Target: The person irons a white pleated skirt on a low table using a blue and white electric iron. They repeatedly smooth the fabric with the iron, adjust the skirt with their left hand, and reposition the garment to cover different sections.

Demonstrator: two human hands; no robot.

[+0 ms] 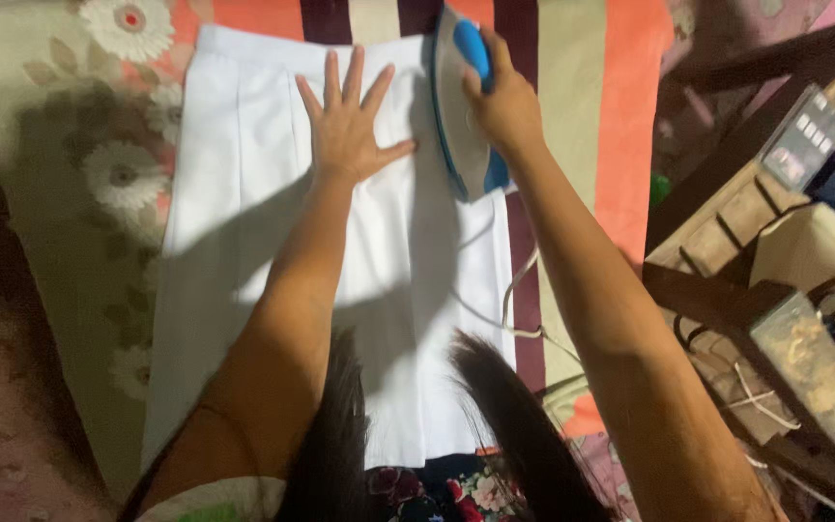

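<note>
A white garment point(234, 193) lies spread flat on a striped and flowered cloth point(70, 145). My left hand point(348, 126) presses flat on the garment near its far end, fingers spread. My right hand point(503, 101) grips the blue handle of a white and blue electric iron point(461, 106), which rests on the right side of the garment just beside my left hand. The iron's cord point(512, 304) trails back toward me along the garment's right edge.
A wooden rack point(727, 222) stands at the right with a small device with buttons point(802, 135), dark cloth and cables on it. My hair point(504, 416) hangs into the lower view. An orange stripe point(630, 116) of the cloth lies right of the iron.
</note>
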